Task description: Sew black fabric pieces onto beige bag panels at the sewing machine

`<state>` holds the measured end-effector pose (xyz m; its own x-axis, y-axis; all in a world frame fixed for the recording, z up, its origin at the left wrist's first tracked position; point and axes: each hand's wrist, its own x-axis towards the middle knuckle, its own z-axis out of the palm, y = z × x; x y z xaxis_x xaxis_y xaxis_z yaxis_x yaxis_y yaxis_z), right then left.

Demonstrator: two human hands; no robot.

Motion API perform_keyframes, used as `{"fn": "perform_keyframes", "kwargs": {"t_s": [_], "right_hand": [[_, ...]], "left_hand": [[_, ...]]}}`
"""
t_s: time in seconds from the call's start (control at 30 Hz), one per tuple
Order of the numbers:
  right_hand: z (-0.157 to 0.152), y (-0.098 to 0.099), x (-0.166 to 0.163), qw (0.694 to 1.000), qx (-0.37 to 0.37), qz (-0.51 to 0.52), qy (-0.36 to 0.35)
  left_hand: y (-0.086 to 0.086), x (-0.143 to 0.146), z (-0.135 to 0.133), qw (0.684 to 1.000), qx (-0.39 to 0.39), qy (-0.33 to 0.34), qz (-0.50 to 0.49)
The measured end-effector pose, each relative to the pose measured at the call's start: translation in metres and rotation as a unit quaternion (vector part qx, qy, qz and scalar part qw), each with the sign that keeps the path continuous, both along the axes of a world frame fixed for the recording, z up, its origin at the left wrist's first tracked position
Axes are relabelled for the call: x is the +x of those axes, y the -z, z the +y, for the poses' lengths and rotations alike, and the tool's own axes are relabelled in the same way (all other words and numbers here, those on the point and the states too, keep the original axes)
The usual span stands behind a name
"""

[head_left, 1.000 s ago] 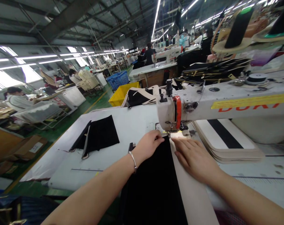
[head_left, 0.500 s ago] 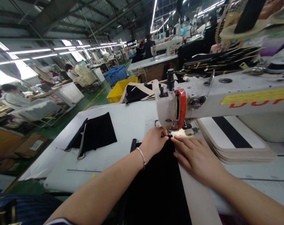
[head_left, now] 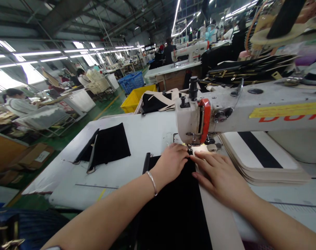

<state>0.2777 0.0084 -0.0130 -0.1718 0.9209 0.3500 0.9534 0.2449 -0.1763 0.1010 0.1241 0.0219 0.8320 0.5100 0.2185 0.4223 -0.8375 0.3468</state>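
My left hand, with a silver bangle at the wrist, has its fingers curled together on the top edge of a black fabric piece, just left of the presser foot. My right hand lies flat with its fingers stretched out, the fingertips at the fabric's right edge close to the needle. Under that palm runs a pale strip along the black fabric. Above the fingertips stands the white sewing machine with a red guard. Its lit needle area is partly hidden by my fingers.
Another black fabric piece with dark edging lies on the left of the table. A stack of pale panels with a black stripe sits beneath the machine arm. Beyond are a yellow crate, a blue basket and people at other tables.
My left fingers have shifted from a narrow pinch at the fabric's top edge to lie more over the fabric. My right hand stays nearly in place. The view has tilted slightly.
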Motion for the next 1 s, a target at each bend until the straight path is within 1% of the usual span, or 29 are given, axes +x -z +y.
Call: {"fn": "perform_keyframes", "kwargs": {"t_s": [0.03,0.1,0.3,0.43,0.57,0.67,0.77,0.87,0.93,1.0], "right_hand": [[0.000,0.000,0.000,1.000,-0.002,-0.001,0.001],[0.001,0.000,0.000,1.000,-0.005,-0.002,0.003],[0.000,-0.001,-0.001,1.000,-0.006,-0.004,0.011],[-0.002,-0.001,-0.002,1.000,-0.015,-0.001,0.010],[0.003,-0.002,-0.001,1.000,-0.019,-0.002,0.016],[-0.001,-0.003,-0.003,1.000,-0.020,0.001,0.015],[-0.028,-0.001,-0.010,1.000,-0.017,0.013,0.010],[-0.068,0.003,-0.022,0.999,0.006,0.033,-0.010],[-0.084,0.003,-0.027,0.998,0.015,0.061,-0.027],[-0.084,-0.004,-0.025,0.993,-0.006,0.115,-0.030]], "left_hand": [[0.000,-0.004,-0.003,1.000,0.009,0.028,0.010],[0.002,-0.010,-0.007,0.999,0.011,0.045,0.019],[0.009,-0.011,-0.006,0.999,0.027,0.028,0.025],[0.009,-0.012,-0.009,0.998,0.034,0.038,0.027],[0.010,-0.009,-0.007,0.998,0.039,0.036,0.026],[0.005,-0.011,-0.009,0.998,0.033,0.030,0.048],[-0.010,-0.028,-0.029,0.995,-0.009,0.051,0.085],[-0.026,-0.056,-0.062,0.984,-0.088,0.108,0.108],[-0.030,-0.071,-0.080,0.978,-0.130,0.126,0.108],[-0.028,-0.077,-0.089,0.977,-0.149,0.118,0.099]]}}
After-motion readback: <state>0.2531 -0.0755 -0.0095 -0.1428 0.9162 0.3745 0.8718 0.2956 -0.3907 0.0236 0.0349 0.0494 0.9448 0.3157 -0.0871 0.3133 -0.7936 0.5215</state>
